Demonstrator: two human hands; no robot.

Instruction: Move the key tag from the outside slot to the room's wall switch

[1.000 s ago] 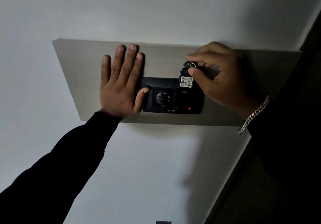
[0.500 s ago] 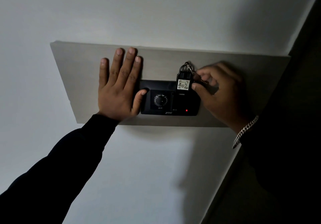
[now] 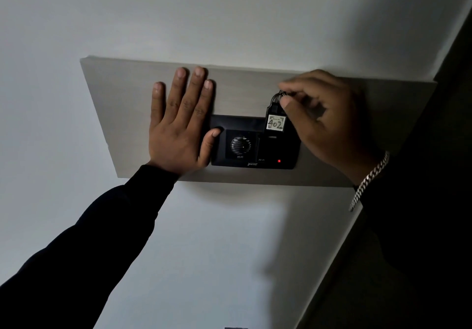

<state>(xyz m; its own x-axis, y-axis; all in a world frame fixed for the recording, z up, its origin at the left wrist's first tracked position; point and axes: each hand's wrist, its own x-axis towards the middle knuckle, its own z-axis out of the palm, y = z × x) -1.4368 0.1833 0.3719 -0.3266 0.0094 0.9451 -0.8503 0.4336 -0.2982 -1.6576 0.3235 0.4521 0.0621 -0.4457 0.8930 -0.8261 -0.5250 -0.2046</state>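
A black key tag (image 3: 275, 121) with a pale label reading 402 stands upright in the right-hand slot of a black wall switch panel (image 3: 255, 149). My right hand (image 3: 321, 119) pinches the metal ring at the tag's top between thumb and forefinger. My left hand (image 3: 181, 121) lies flat on the wooden board beside the panel, fingers spread upward, its thumb resting on the panel's left edge. A round ribbed knob (image 3: 240, 145) sits in the panel's middle, and a small red light (image 3: 279, 161) glows at its lower right.
The panel is mounted on a pale wooden backing board (image 3: 122, 103) fixed to a white wall (image 3: 217, 252). A dark door frame or wall edge (image 3: 421, 252) runs down the right side. The room is dim. A chain bracelet (image 3: 370, 178) hangs on my right wrist.
My right hand shifted its grip from the tag's side up to the ring at its top. The tag stays in the slot and my left hand has stayed flat on the board.
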